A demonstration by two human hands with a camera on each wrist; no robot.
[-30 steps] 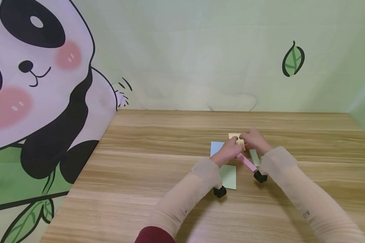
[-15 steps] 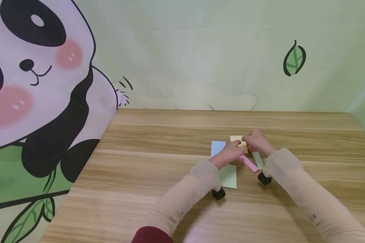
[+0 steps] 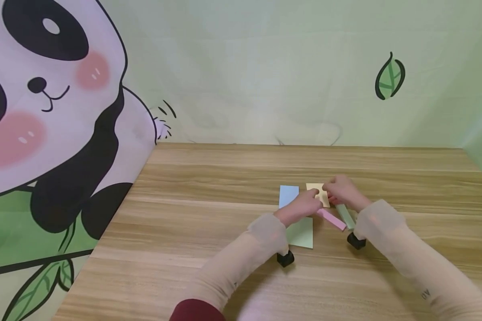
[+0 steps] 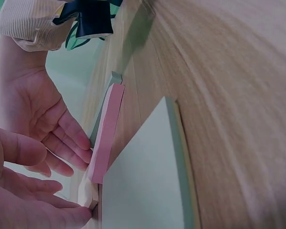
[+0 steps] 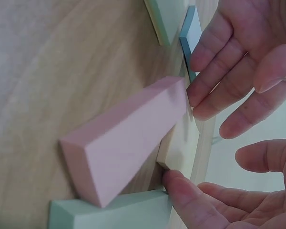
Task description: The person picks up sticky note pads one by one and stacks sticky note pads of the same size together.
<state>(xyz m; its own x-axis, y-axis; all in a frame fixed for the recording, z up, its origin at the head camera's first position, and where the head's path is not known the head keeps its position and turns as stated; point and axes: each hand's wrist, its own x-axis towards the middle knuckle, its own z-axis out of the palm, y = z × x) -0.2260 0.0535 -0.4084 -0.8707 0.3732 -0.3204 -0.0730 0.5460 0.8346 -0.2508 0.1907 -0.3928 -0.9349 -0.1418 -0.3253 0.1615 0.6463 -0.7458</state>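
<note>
My left hand point(image 3: 300, 207) and right hand point(image 3: 346, 191) meet over a pale yellow square pad point(image 3: 322, 196) lying on the table. Fingertips of both hands touch its edges from opposite sides, the fingers mostly straight. Against the near side of the yellow pad lies a pink strip-shaped block point(image 3: 331, 220), slanting toward the right. A green strip-shaped block point(image 3: 346, 217) lies just right of it, partly under the right hand; in the right wrist view the pink block point(image 5: 128, 138) meets the green one point(image 5: 119, 212). Part of the yellow pad is hidden by the fingers.
Left of the hands lie a blue pad point(image 3: 288, 195) and a larger green square pad point(image 3: 302, 234), partly covered by the left hand and wrist. Black wrist cameras point(image 3: 285, 258) hang below both cuffs. A panda-printed backdrop point(image 3: 241, 80) stands behind the wooden table point(image 3: 209, 178).
The yellow pad, with the pink and green strips, has slid a little to the right and toward me. The right hand has moved along with them; the blue and green square pads stay put.
</note>
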